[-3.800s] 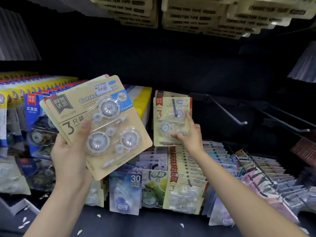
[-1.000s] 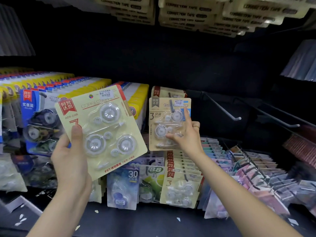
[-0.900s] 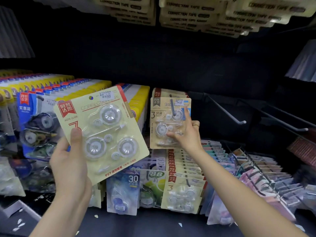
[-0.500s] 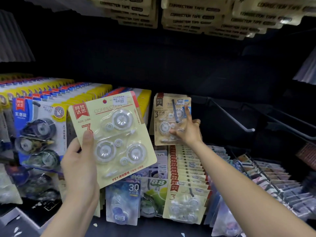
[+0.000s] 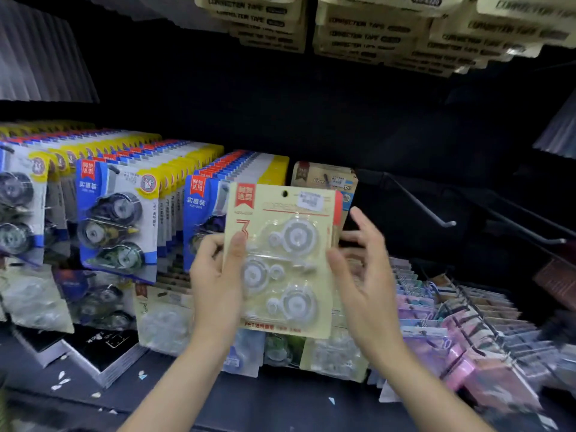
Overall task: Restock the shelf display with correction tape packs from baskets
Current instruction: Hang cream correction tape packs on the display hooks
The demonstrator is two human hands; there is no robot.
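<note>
My left hand (image 5: 215, 282) holds a pale yellow correction tape pack (image 5: 290, 260) upright in front of the shelf, thumb across its front left side. The card has a red label, a "3" and three clear tape dispensers under a blister. My right hand (image 5: 367, 275) is at the pack's right edge with fingers spread and loose, thumb at the card's rim; it is blurred. Behind the pack's top, a kraft-coloured pack (image 5: 324, 179) hangs on its peg, mostly hidden.
Blue and yellow tape packs (image 5: 118, 213) fill the pegs on the left. Bare metal pegs (image 5: 420, 204) jut out at right. Pink and purple packs (image 5: 452, 322) lie in rows lower right. More packs (image 5: 374, 29) hang overhead. Black booklets (image 5: 93, 347) sit lower left.
My right hand let go of the kraft pack on the peg and drew back to the yellow pack. My left hand brought that pack to the centre and turned it upright.
</note>
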